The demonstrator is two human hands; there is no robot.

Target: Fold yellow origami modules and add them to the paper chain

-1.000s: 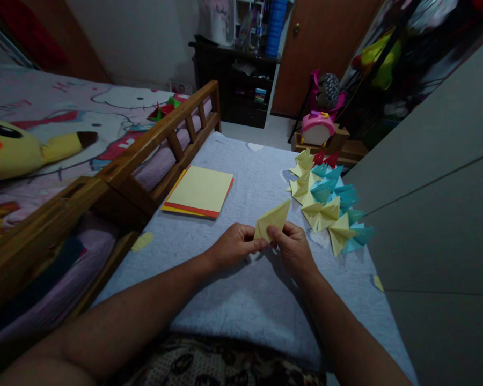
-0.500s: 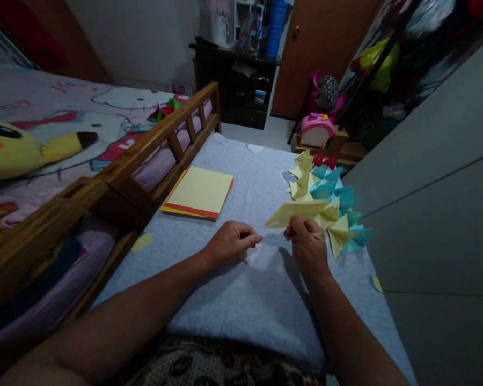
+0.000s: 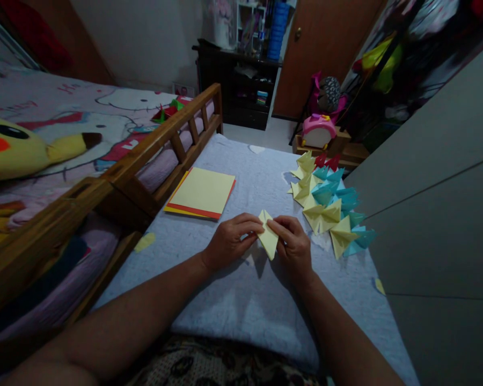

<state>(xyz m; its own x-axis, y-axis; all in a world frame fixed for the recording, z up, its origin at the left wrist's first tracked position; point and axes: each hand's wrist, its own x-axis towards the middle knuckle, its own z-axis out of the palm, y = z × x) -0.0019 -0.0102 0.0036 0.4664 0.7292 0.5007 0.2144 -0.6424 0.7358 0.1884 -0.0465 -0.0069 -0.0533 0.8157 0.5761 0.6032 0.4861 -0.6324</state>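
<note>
A folded pale yellow paper piece (image 3: 268, 238) is held between both hands just above the light blue quilt (image 3: 241, 300). My left hand (image 3: 230, 241) pinches its left side with the fingers curled. My right hand (image 3: 293, 244) pinches its right side, fingers closed on it. Just to the right lies a row of finished folded paper pieces (image 3: 328, 206), yellow and teal, with red ones at the far end.
A stack of square paper sheets (image 3: 201, 193), yellow on top with orange and red below, lies ahead on the left. A wooden bed rail (image 3: 145, 155) runs along the left, with a yellow plush toy (image 3: 20, 150) behind it. A grey cabinet wall (image 3: 438, 203) bounds the right.
Half a second ago only my right hand held the paper up near the row. Now the paper is back between both hands, turned more upright, and my left hand has closed on it.
</note>
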